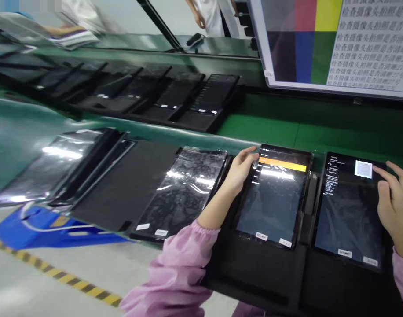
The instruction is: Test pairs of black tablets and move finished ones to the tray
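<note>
1. The left hand (239, 171) is relaxed and open, grasping nothing. Its fingers (250, 152) lie against the left edge of the middle tablet (272, 207), near its far corner.
2. The right hand (393, 207) is also not grasping anything. Its fingers are loosely curled, with the index fingertip (376, 169) extended over the right side of the right tablet (346, 220). I cannot tell whether that fingertip touches the glass.
3. Both tablets lie flat, side by side, in a black foam tray (254, 281) on a green conveyor belt (261, 132). A narrow black strip of the tray separates them.
4. The middle tablet's lit screen shows a menu with an orange bar (282, 165) near its far edge. The right tablet's screen shows small light text on the left and a square QR code (363, 169) near its far edge.
5. Pink sleeves (175, 268) cover both forearms, gathered at the wrists.
6. To the left of the left hand, a film-wrapped tablet (181, 189) lies in the same line, followed by more dark, glossy panels.
7. Across the belt, a far row of tablets (214, 92) sits in black trays.
8. Beyond them on the right stands a monitor (333, 44) showing colour blocks and a panel of Chinese text.
9. At the top, a co-worker in white (210, 17) stands beyond the belt.
10. Near left, yellow-and-black hazard tape (63, 275) runs along the floor.
</note>
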Available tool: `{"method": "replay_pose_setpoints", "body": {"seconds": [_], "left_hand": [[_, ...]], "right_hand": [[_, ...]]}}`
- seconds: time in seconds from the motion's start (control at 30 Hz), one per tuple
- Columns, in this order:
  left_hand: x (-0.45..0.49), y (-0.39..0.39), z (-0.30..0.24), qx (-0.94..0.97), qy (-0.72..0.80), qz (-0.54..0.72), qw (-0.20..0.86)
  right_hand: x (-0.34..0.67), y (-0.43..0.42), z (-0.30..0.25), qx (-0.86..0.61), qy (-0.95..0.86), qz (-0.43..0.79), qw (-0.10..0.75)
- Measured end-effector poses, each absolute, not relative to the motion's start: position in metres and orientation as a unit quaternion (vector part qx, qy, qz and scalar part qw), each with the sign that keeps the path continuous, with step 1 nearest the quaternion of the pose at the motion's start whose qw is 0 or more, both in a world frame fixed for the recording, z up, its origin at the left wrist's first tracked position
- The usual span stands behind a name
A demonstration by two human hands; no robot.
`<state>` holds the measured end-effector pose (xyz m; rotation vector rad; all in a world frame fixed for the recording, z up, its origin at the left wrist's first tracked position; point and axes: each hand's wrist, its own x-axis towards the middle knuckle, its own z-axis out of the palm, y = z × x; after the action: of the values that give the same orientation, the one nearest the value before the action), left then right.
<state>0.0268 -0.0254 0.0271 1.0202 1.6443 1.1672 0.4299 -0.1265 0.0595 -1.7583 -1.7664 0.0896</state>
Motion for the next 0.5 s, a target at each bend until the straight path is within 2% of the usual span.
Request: {"method": "replay_pose_setpoints", "body": {"seconds": [0.23, 0.5], "left_hand": [[0.025, -0.026, 0.026, 0.405, 0.66, 0.47, 0.423], [0.028, -0.029, 0.024, 0.414, 0.642, 0.476, 0.435]], "right_hand": [[0.444, -0.122, 0.049, -0.751, -0.536, 0.111, 0.371], [0.462, -0.127, 0.036, -0.785, -0.457, 0.161, 0.386]]}}
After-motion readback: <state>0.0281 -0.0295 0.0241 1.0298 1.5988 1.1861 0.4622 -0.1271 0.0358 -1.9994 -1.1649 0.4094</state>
